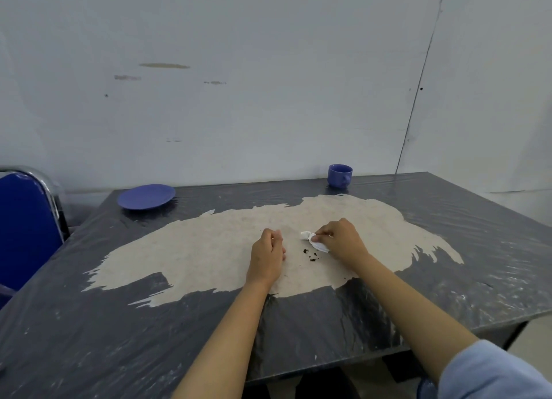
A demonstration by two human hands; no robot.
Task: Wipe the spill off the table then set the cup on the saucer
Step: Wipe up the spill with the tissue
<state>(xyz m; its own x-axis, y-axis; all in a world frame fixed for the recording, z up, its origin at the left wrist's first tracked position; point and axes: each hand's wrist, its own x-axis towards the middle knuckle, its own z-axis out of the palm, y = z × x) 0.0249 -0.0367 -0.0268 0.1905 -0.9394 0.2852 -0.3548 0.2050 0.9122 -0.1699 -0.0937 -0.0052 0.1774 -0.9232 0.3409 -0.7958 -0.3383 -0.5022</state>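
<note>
The right hand (340, 240) is pinching a crumpled tissue (312, 238) on the table (119, 324); the spill (310, 255) is lying just beside it, between both hands; the left hand (267, 255) is resting loosely curled, holding nothing; the cup (340, 176) is standing well beyond the right hand, the saucer (146, 197) well beyond the left.

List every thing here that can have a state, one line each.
saucer, bare, nothing on it
cup, upright on the table, off the saucer
spill, dark crumbs, unwiped
tissue, crumpled, beside the spill
right hand, grips the tissue
left hand, loosely curled, holds nothing, rests on the table
</note>
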